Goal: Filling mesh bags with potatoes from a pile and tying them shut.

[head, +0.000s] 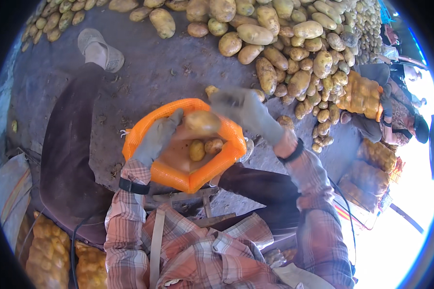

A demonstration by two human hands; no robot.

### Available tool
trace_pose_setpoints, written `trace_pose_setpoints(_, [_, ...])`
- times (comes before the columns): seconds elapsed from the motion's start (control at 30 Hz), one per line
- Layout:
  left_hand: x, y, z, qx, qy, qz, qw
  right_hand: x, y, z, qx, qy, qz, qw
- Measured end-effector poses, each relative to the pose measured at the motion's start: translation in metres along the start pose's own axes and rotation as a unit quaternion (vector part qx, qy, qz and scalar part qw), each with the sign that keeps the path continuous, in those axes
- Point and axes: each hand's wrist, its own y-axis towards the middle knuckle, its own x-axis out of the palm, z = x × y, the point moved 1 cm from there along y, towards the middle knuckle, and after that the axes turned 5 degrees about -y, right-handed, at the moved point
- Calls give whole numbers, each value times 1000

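An orange mesh sack (171, 179) stands before me with its rim rolled outward and its mouth facing up. My left hand (157, 137), in a grey glove, reaches over the left rim into the mouth. A motion-blurred potato (202, 122) is in the mouth near the left fingertips, apparently in the air. Lower inside lie two small potatoes, one yellowish (197, 150) and one browner (213, 146). Over the far right rim is my right hand (238, 108), also gloved and strongly blurred. A small potato (211, 90) shows by its fingertips; whether they touch is unclear.
A large potato heap (296, 54) spreads across the floor ahead and right. At the far right a person (398, 104) handles a filled orange sack (361, 94). More filled sacks lie at the right (369, 177) and lower left (47, 249). A black cable (74, 249) hangs beside my left leg.
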Motion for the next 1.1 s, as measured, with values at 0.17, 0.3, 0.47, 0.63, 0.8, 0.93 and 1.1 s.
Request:
trace_pose_setpoints(0.17, [3, -4, 13, 76, -20, 51, 996, 25, 55, 106, 103, -326, 164, 925])
trace_pose_setpoints(0.3, [2, -7, 19, 84, -30, 76, 993, 55, 67, 129, 66, -315, 200, 925])
trace_pose_setpoints(0.47, [-3, -10, 31, 84, -61, 68, 992, 10, 37, 56, 141, 84, 175, 971])
trace_pose_setpoints(0.63, [-7, -14, 17, 107, -66, 66, 990, -14, 30, 11, -47, -145, 86, 985])
trace_pose_setpoints(0.8, [-3, -17, 6, 129, -95, 96, 982, -68, 155, 9, -74, -264, 414, 868])
trace_pose_setpoints(0.93, [6, -22, 10, 128, -69, 77, 986, -83, 237, -18, 79, -356, 406, 838])
trace_pose_setpoints(1.1, [11, -23, -14, 140, 40, 122, 982, -87, 262, -18, 99, -411, 371, 827])
